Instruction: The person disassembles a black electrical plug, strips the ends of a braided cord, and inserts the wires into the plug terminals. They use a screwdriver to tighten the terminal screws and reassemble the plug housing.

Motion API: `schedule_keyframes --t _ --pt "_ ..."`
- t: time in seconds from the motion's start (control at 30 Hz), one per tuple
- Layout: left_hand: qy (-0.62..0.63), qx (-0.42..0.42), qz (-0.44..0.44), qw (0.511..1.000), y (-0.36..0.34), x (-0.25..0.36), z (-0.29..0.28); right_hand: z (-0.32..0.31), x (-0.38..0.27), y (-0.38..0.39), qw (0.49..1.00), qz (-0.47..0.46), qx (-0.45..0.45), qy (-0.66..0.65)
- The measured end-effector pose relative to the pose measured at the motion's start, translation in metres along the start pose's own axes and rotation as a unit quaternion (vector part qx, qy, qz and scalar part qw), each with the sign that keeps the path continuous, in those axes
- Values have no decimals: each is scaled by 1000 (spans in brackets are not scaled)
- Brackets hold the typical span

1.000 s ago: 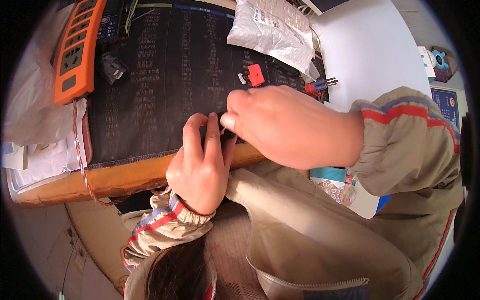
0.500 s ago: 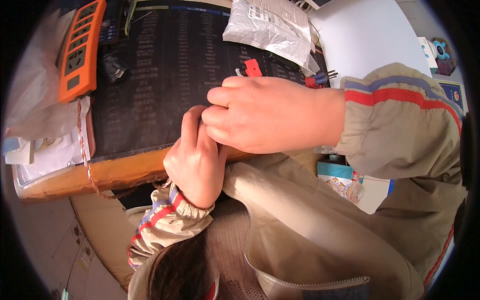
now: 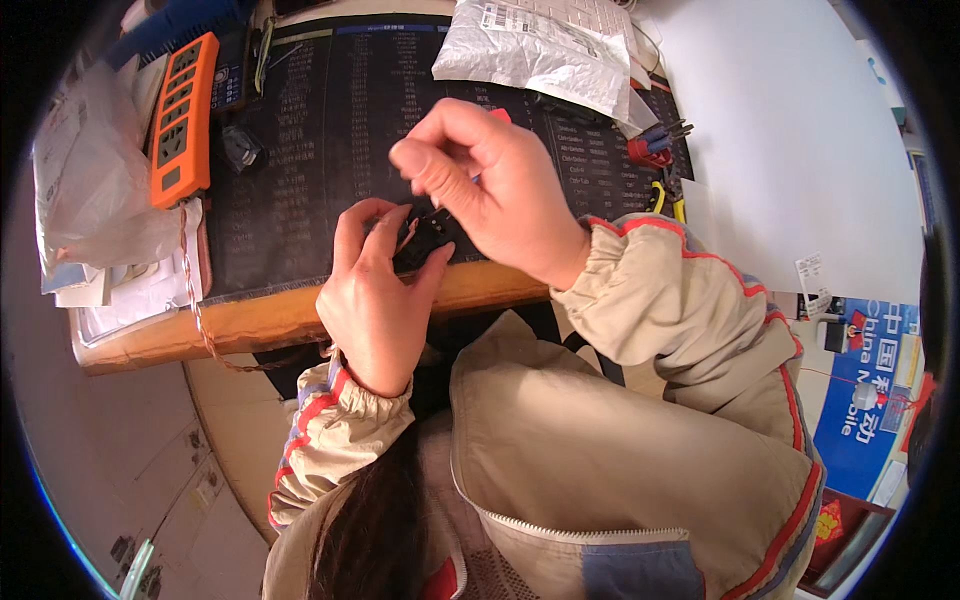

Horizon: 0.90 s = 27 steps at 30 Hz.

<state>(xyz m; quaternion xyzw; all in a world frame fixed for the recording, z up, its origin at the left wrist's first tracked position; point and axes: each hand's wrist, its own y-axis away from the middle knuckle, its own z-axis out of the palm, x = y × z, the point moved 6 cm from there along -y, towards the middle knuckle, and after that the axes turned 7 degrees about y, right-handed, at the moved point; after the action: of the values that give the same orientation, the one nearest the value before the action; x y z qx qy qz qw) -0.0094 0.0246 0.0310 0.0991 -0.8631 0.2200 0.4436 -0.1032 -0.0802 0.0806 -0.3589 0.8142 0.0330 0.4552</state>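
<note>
My left hand (image 3: pixel 375 290) holds a small black part (image 3: pixel 428 240) at the desk's front edge, between the thumb and fingers. The part has pale metal spots, and a short copper-coloured strand shows beside it; its exact kind I cannot make out. Just above and to the right is my right hand (image 3: pixel 495 185), raised, its fingers curled in and the thumb near the index finger. Whether anything small sits in that grip is hidden. Partly behind the right hand lies a small red piece (image 3: pixel 501 116).
An orange power strip (image 3: pixel 185 120) lies at the left, with a twisted cord (image 3: pixel 190 290) hanging over the wooden edge. A white plastic parcel (image 3: pixel 530 50) lies at the back. Yellow-handled pliers (image 3: pixel 677 205) and blue-and-red tools (image 3: pixel 655 143) are at the right. The desk mat (image 3: pixel 290 220) is dark.
My right hand has lifted away from the left and turned, its fingers rising. The black part between the left fingers has come into sight. The view has shifted, revealing the pliers.
</note>
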Motion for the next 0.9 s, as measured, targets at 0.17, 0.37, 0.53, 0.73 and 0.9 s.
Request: schedule_keyframes --t 0.17,0.37,0.53,0.73,0.9 --pt "70 -7 -24 997 0 -3 0 -38 -35 -3 988 -117 66 -75" --pt "138 -36 -22 989 -2 -3 -1 -42 11 13 977 -41 -143 153" --pt "102 -69 -8 992 -2 -3 -3 -26 26 42 976 -79 -124 159" --pt "156 -85 -118 977 -28 -10 -16 -33 36 45 995 -39 -27 92" --pt "297 -60 -38 952 -59 7 -48 -51 56 57 993 8 108 -49"
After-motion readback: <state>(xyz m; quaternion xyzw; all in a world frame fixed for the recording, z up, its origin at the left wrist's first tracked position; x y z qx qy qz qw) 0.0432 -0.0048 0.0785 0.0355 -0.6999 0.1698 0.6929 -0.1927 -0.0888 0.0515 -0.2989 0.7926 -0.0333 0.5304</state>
